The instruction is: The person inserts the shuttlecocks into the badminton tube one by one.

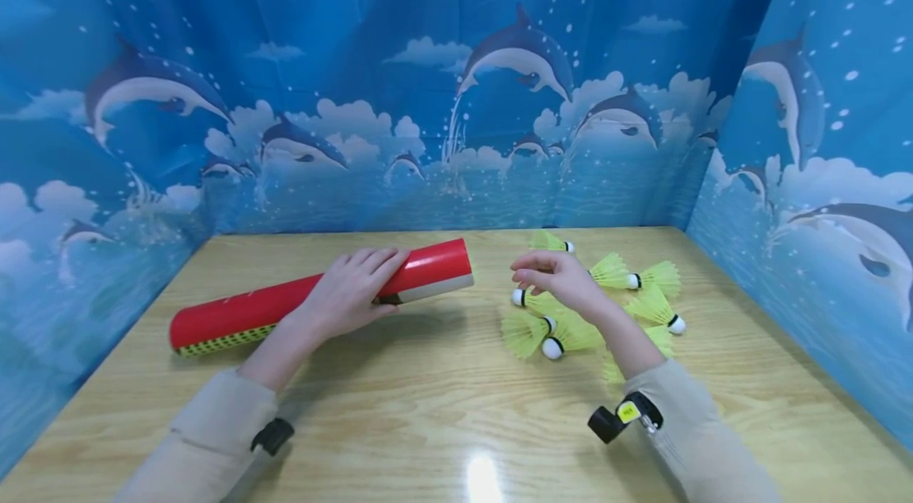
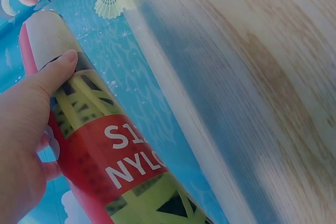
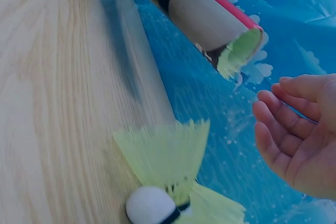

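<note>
Shuttlecock tube (image 1: 250, 303), long, red and patterned with yellow-green, slants across the left half of a wood-grain table (image 1: 428, 408), its mouth end raised toward the right. Pale green shows inside that mouth, ragged at the lower rim. White letters on the tube's red label begin "NYL".

A person's left hand (image 1: 349, 289) grips the tube near its mouth, thumb on the near side and fingers wrapped over the top. Just beyond the mouth, apart from it, the right hand (image 1: 559, 277) hangs in the air, palm turned inward, fingers loosely bent with nothing between them.

Below and around the right hand lies a loose cluster of yellow-green shuttlecocks (image 1: 652, 305) with white tips and black bands. Beige sleeves (image 1: 228, 408) cover both forearms. Behind the table hangs a blue curtain (image 1: 399, 12) printed with leaping dolphins and clouds.
</note>
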`<state>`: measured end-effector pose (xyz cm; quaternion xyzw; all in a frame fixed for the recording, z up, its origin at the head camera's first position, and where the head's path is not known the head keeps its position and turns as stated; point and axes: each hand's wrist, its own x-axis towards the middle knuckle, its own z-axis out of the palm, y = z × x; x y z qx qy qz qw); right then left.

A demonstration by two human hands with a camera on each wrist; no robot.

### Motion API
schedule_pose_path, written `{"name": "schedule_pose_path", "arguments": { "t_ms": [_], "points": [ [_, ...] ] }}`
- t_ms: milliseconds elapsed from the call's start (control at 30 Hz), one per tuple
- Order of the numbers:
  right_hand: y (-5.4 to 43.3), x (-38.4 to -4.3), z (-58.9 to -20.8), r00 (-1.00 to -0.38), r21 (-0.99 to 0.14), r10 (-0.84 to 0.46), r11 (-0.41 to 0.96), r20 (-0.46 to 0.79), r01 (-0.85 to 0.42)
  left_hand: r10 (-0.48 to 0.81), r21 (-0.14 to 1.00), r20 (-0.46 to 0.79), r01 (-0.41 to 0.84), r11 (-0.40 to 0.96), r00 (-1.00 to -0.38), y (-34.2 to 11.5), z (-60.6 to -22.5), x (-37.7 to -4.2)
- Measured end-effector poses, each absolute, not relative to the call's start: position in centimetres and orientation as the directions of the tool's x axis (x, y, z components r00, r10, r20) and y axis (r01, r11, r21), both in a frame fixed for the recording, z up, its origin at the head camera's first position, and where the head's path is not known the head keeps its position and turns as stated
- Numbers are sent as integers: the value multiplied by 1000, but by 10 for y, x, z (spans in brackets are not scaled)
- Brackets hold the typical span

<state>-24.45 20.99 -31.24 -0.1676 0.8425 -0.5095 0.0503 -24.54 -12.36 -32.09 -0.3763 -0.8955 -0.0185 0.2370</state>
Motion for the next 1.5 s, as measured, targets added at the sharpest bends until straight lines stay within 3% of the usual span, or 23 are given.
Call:
{"name": "schedule_pose_path", "arguments": {
  "t_ms": [733, 1500],
  "points": [
    [274, -217, -314, -986, -788, -153, 613, -61, -47, 673, -141, 444, 696, 704, -591, -124, -320, -245],
    [286, -219, -333, -975, -682, -179, 730, -132, -42, 678, -139, 441, 701, 699, -589, -125, -321, -245]
  ]
}}
